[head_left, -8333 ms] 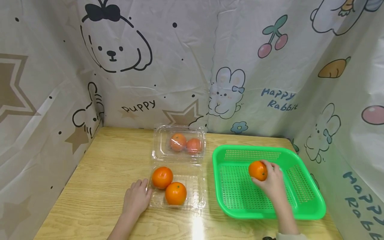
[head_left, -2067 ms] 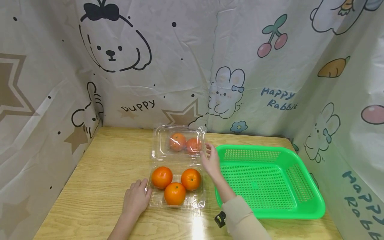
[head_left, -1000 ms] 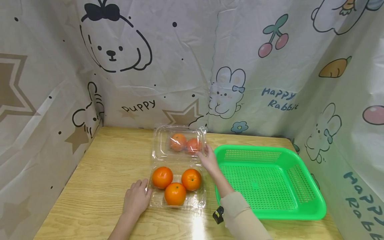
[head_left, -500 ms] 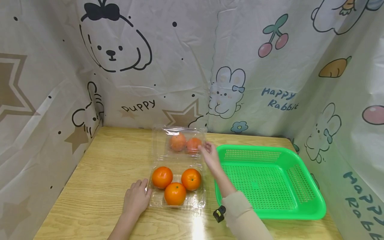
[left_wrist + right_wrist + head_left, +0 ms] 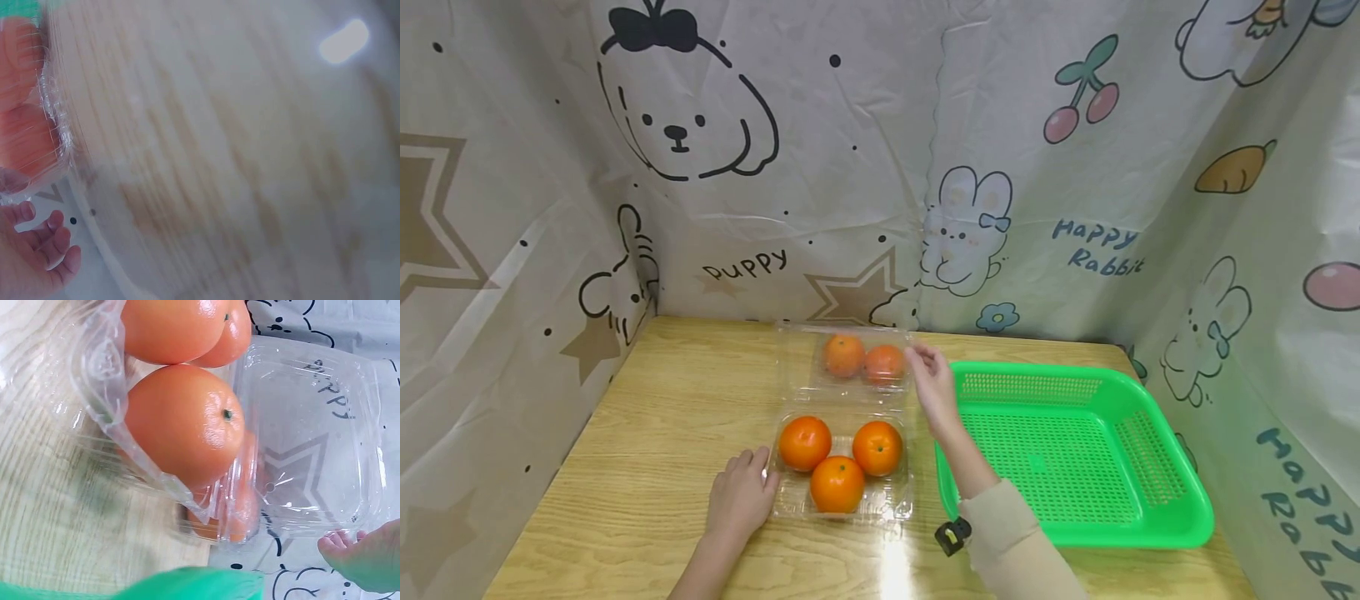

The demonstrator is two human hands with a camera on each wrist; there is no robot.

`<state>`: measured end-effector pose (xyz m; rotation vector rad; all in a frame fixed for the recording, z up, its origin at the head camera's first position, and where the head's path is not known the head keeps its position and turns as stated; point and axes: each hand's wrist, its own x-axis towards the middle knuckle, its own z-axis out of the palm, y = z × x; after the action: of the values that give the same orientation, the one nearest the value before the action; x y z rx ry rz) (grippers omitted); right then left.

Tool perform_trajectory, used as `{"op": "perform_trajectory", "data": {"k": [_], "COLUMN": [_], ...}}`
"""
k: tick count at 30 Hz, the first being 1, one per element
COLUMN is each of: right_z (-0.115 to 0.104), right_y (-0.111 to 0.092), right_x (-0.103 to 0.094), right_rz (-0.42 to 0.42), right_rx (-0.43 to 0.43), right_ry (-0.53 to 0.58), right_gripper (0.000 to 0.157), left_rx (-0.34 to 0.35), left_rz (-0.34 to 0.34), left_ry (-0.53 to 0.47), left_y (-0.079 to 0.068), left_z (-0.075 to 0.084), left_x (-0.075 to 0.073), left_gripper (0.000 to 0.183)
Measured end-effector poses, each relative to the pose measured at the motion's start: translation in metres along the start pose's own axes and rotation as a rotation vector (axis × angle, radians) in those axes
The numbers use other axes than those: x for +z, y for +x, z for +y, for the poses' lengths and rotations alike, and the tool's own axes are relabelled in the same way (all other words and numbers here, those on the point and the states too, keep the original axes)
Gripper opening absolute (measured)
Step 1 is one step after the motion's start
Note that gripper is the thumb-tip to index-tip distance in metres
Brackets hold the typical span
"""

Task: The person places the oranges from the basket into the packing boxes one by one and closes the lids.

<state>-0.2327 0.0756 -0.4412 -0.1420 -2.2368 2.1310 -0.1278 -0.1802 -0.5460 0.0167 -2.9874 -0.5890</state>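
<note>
A clear plastic clamshell box (image 5: 889,504) has three oranges (image 5: 837,484) in its base. Its clear lid (image 5: 797,358) stands tilted up at the back, hinge side toward the base. Two more oranges (image 5: 844,357) show through the lid, behind the base. My right hand (image 5: 934,387) pinches the lid's right edge; in the right wrist view its fingertips (image 5: 334,540) are at the lid's rim. My left hand (image 5: 741,493) rests on the table with its thumb side at the base's left edge, fingers relaxed; in the left wrist view, its fingers (image 5: 53,244) are loosely bent.
A green plastic basket (image 5: 1183,492) with perforated sides stands right of the box, under the right forearm. The wooden table (image 5: 647,417) is bounded by printed cloth (image 5: 850,167) at the back and sides. A small black device (image 5: 952,535) sits at the right wrist.
A third orange has gone from the right hand over the basket into the box's base. The right hand then took the lid's right edge, and the lid has tilted up. The left hand stayed.
</note>
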Motion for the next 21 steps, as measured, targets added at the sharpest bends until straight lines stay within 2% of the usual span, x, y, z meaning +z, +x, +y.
{"op": "perform_trajectory", "data": {"k": [5, 12, 21], "right_z": [-0.003, -0.004, -0.001], "right_y": [-0.003, -0.009, -0.019], "right_x": [0.000, -0.002, -0.003], "right_rz": [0.015, 0.056, 0.100], "right_rx": [-0.026, -0.052, -0.039], "right_ry": [-0.038, -0.111, -0.100], "right_gripper": [0.051, 0.048, 0.047], "left_rx": [0.001, 0.004, 0.000], "left_rz": [0.003, 0.007, 0.002], "left_ry": [0.003, 0.006, 0.004], "left_y": [0.001, 0.000, 0.000], "left_z": [-0.001, 0.000, 0.000], "left_x": [0.001, 0.001, 0.000], "left_gripper": [0.037, 0.033, 0.035]}}
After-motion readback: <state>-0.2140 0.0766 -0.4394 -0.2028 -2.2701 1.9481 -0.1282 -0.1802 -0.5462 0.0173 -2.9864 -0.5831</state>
